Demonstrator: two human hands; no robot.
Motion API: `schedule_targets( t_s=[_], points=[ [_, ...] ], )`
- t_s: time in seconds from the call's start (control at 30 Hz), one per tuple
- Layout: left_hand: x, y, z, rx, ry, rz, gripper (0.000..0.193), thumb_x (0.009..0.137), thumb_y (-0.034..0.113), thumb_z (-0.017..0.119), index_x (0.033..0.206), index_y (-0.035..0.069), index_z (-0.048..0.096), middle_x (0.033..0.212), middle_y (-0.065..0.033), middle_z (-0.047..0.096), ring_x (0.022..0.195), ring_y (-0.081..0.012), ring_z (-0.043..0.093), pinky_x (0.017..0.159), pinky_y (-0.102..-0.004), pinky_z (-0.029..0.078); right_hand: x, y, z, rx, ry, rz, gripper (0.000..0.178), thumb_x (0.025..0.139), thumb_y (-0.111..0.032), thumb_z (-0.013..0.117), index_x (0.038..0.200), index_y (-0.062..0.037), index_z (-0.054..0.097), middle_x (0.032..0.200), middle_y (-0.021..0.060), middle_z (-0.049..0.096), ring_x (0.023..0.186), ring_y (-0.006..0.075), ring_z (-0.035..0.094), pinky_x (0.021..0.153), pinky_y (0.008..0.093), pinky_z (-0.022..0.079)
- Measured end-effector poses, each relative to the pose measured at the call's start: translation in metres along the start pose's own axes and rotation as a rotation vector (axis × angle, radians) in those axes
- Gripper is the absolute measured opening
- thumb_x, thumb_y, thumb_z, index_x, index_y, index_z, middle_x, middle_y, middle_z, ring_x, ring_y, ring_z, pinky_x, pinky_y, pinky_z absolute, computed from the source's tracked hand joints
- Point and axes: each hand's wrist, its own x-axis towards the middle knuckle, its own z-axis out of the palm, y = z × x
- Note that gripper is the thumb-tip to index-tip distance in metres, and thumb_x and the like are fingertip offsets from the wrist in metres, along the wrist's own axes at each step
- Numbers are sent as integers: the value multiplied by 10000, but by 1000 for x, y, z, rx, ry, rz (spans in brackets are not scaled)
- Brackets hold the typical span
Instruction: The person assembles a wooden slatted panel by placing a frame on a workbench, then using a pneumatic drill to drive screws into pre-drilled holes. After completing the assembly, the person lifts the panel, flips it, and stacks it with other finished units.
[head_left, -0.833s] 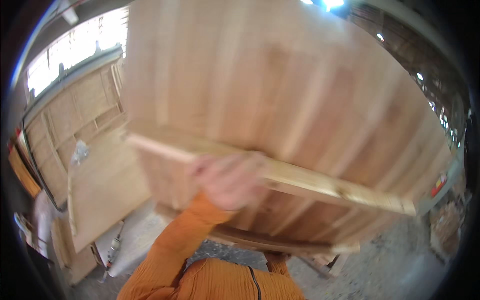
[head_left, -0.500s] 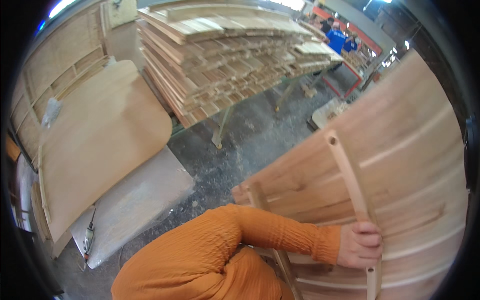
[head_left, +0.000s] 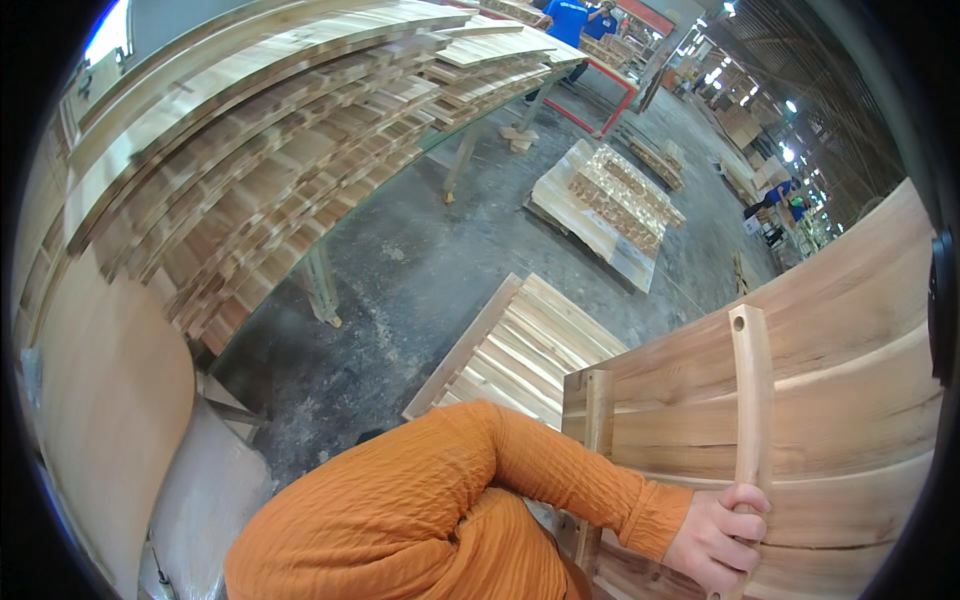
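My left hand (head_left: 715, 540), at the end of an orange sleeve, is closed around a vertical wooden batten (head_left: 752, 400) with a hole near its top. The batten is fixed to a large panel of joined wooden boards (head_left: 840, 400) that fills the lower right of the view. A second, shorter batten (head_left: 597, 420) runs along the panel's left edge, just beyond my forearm. My right hand is out of sight.
A tall stack of curved wooden boards (head_left: 270, 170) rests on a metal-legged table at upper left. Slatted panels (head_left: 520, 350) lie on the concrete floor ahead, with a pallet of small blocks (head_left: 610, 195) farther back. A large sheet (head_left: 110, 420) leans at left. People in blue (head_left: 572, 18) stand far off.
The view has swung from the panel held overhead down toward the floor. The panel now stands at my right, lower in view, with my hand still on its batten.
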Motion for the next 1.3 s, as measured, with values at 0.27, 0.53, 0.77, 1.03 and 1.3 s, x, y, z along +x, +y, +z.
schedule_targets(
  t_s=[0.27,0.53,0.77,1.03,1.3],
  points=[
    [-4,-177,-94,342,-24,45,45,749,123,564,776,126,528,840,-39,547,853,-219,532,887,-472,322,100,24,95,32,4,-7,749,771,-596,415,1329,-104,324,1359,158,323,1217,323,365,1002,512,275],
    [-7,-326,-226,312,2,108,166,855,215,445,763,128,553,790,-37,569,755,-188,545,897,-440,293,217,98,215,120,37,-79,729,778,-575,423,1325,-102,336,1351,160,340,1218,321,365,1003,515,273],
    [20,-460,-375,473,-46,141,208,844,293,473,723,148,561,755,-6,573,704,-145,539,913,-430,253,294,165,329,160,47,-99,711,784,-557,429,1322,-100,346,1344,162,354,1220,319,364,1003,517,271],
    [34,-551,-472,771,-103,197,201,789,356,529,736,166,565,785,17,588,709,-115,547,893,-398,250,360,201,403,181,34,-88,690,791,-536,436,1318,-98,358,1336,164,371,1222,316,363,1004,519,268],
    [78,-695,-530,867,-266,324,373,677,497,607,814,151,585,769,2,536,768,-178,507,854,-437,284,471,193,496,237,-37,-5,670,797,-516,444,1314,-96,369,1328,165,388,1224,314,363,1004,521,266]
  ],
)
